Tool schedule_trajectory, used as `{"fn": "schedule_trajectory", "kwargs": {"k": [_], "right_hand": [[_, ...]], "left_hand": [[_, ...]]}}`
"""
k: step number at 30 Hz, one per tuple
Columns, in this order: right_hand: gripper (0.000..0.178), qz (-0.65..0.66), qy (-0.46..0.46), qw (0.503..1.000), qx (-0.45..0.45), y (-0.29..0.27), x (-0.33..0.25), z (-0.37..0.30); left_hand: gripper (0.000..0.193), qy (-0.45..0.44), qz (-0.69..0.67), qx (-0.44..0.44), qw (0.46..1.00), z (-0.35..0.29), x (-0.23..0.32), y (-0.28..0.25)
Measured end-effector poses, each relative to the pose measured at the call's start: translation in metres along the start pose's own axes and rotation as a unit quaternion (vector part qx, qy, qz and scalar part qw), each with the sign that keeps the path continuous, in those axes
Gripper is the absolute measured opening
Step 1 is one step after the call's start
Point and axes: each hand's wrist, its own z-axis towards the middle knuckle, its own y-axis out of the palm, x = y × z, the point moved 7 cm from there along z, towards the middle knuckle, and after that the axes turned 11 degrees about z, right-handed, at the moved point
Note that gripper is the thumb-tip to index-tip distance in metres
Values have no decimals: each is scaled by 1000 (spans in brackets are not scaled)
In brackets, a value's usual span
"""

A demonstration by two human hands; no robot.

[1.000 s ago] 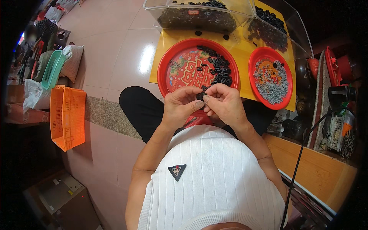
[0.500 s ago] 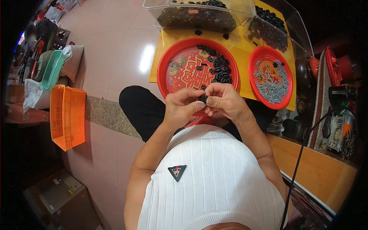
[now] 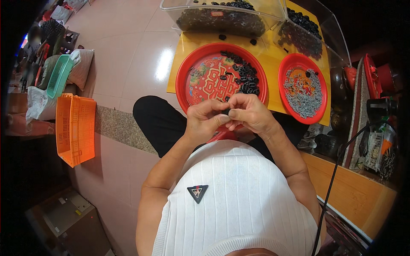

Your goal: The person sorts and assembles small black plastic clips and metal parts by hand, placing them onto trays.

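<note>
Over the near rim of a round red tray (image 3: 181, 57), my left hand (image 3: 205, 116) and my right hand (image 3: 250, 113) meet with their fingertips pinched on one small black plastic piece (image 3: 226, 111). Much of that piece is covered by my thumbs and fingers. Inside the tray, several small black plastic pieces (image 3: 247, 79) lie heaped along the right side, with a few loose ones near the middle of its patterned base. To the right, a smaller red tray (image 3: 282, 70) holds many small silver screws (image 3: 305, 104) and one black piece.
Clear plastic bins (image 3: 220, 19) full of black parts stand at the back of the yellow table (image 3: 188, 40), two loose black pieces before them. An orange crate (image 3: 76, 130) and a green basket (image 3: 60, 77) are on the left. A black cable (image 3: 331, 183) hangs at the right.
My hands stay together on the black piece, with the fingers shifting only slightly. The trays and bins appear a little lower and further right in the picture.
</note>
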Motion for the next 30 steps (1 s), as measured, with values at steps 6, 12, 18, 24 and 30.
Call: {"fn": "schedule_trajectory", "kwargs": {"k": [6, 12, 18, 24, 30], "right_hand": [[12, -14, -2, 1000, -1, 2, -6, 2], [10, 19, -11, 1000, -8, -3, -11, 0], [9, -48, -50, 997, 40, -5, -24, -8], [7, -2, -299, 948, 110, -23, -152, -25], [11, -9, -387, 911, 144, -41, -203, -38]], "left_hand": [[23, 38, 53, 1, 998, 3, 1, 0], [28, -25, 4, 1, 1000, 4, -11, 3], [33, -49, -13, -5, 999, 9, -5, 13], [34, -45, 83, 89, 992, -11, -1, -16], [24, 71, 187, 259, 945, -34, 13, -66]]}}
